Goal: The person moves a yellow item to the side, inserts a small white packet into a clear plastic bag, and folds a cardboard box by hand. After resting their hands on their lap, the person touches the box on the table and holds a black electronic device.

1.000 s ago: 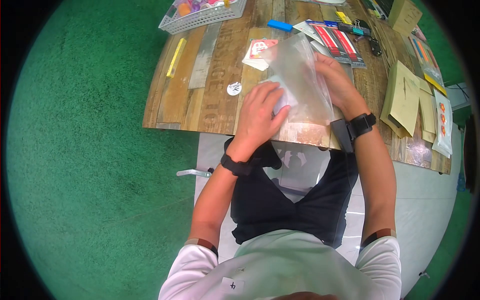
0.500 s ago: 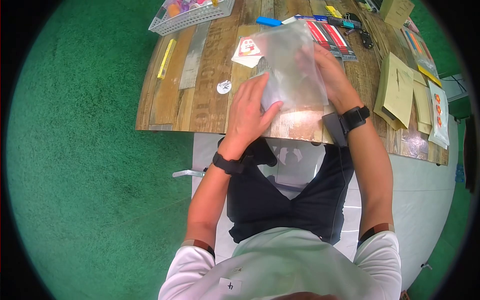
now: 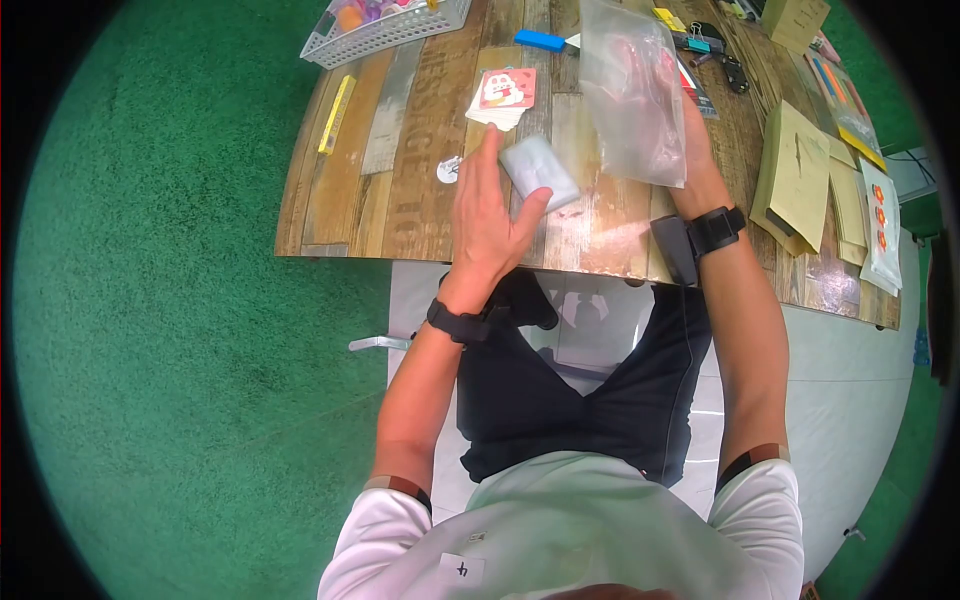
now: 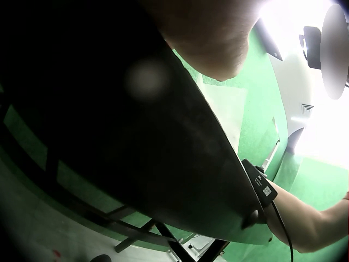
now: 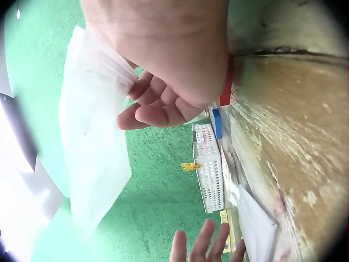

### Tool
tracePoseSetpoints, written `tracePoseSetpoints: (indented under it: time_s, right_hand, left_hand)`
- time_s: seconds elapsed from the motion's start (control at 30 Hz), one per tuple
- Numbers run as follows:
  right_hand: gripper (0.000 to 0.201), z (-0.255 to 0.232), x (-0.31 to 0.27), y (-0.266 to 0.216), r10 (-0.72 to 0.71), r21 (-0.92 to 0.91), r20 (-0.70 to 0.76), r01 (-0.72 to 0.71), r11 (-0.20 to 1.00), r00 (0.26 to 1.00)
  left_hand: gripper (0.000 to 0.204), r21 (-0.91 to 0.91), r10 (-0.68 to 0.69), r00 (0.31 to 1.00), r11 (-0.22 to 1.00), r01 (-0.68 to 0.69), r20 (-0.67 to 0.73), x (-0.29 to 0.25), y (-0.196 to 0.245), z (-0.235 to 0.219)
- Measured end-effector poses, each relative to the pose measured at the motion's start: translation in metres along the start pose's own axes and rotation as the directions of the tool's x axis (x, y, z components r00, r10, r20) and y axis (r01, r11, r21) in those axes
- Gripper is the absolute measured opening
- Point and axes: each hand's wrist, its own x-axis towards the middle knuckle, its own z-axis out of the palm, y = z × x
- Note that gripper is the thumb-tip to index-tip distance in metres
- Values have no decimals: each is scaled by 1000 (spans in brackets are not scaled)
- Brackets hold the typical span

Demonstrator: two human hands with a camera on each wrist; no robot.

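Note:
In the head view the right hand [image 3: 697, 150] holds a translucent plastic bag [image 3: 632, 100] up off the table, its fingers mostly hidden behind it. The right wrist view shows the bag's edge [image 5: 95, 131] pinched at the thumb, the other fingers [image 5: 158, 113] loosely curled. The left hand [image 3: 485, 215] is spread on the wooden tabletop, thumb at the edge of a small whitish, clear-wrapped packet [image 3: 540, 172]. Beyond its fingertips lies a stack of square cards [image 3: 507, 90] with a red-and-white picture on top.
A grey perforated basket [image 3: 385, 35] stands at the back left, a yellow strip [image 3: 337, 115] nearer. A round white sticker [image 3: 448, 169] lies by the left hand. Behind are a blue block [image 3: 540, 40] and clips; brown paper envelopes [image 3: 795, 180] and clear packs [image 3: 880, 225] lie right.
The right hand has lifted the bag and moved it up and right, away from the left hand. The whitish packet, earlier under the bag, now shows uncovered. The left hand has stayed nearly in place.

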Motion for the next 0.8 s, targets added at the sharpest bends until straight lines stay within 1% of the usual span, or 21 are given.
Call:
tracePoseSetpoints:
  time_s: [0.07, 0.1, 0.17, 0.2, 0.27, 0.3, 0.37, 0.5, 0.57, 0.6, 0.67, 0.8]
  right_hand:
    - [38, -9, 6, 2, -2, 42, 3, 2, 999, 1000]
    - [38, -13, 8, 3, -2, 43, 4, 2, 999, 1000]
    - [37, -17, 11, 4, 20, 76, 50, -23, 997, 999]
    - [37, -19, 12, 4, 21, 77, 53, -25, 997, 998]
    - [36, -19, 13, 5, 11, 98, 52, -16, 995, 999]
    - [36, -20, 13, 5, 11, 100, 55, -17, 995, 998]
    - [33, -17, 12, 4, 24, 76, 34, -26, 997, 999]
    - [32, -7, 3, 4, 37, 62, 17, -38, 997, 999]
    - [32, -10, 2, 2, 78, 30, 54, -79, 996, 996]
    - [32, -12, 2, 2, 77, 32, 57, -79, 996, 995]
    - [33, -13, 2, 0, 108, 42, 112, -113, 993, 988]
    - [34, -15, 2, 1, 109, 36, 113, -114, 993, 988]
  left_hand:
    - [81, 34, -50, 997, 998, 48, 62, 1, 4, 0]
    - [81, 35, -50, 997, 998, 48, 62, 1, 5, 1]
    - [68, 92, -33, 997, 995, 27, 71, 2, 7, 1]
    - [68, 95, -34, 997, 995, 27, 69, 2, 5, 2]
    - [58, 151, 68, 995, 985, -77, 69, 1, 2, 3]
    - [58, 154, 68, 995, 985, -78, 68, 1, 2, 3]
    - [51, 127, 45, 998, 991, -51, 50, 1, 3, 3]
    - [49, 139, 64, 996, 988, -72, 62, 1, 3, 3]
    - [47, 131, 84, 994, 987, -93, 74, 2, 3, 2]
    - [47, 135, 85, 994, 986, -94, 73, 2, 3, 2]
    - [47, 138, 87, 993, 986, -97, 75, 1, 3, 2]
    - [51, 134, 96, 993, 986, -104, 65, 1, 2, 4]
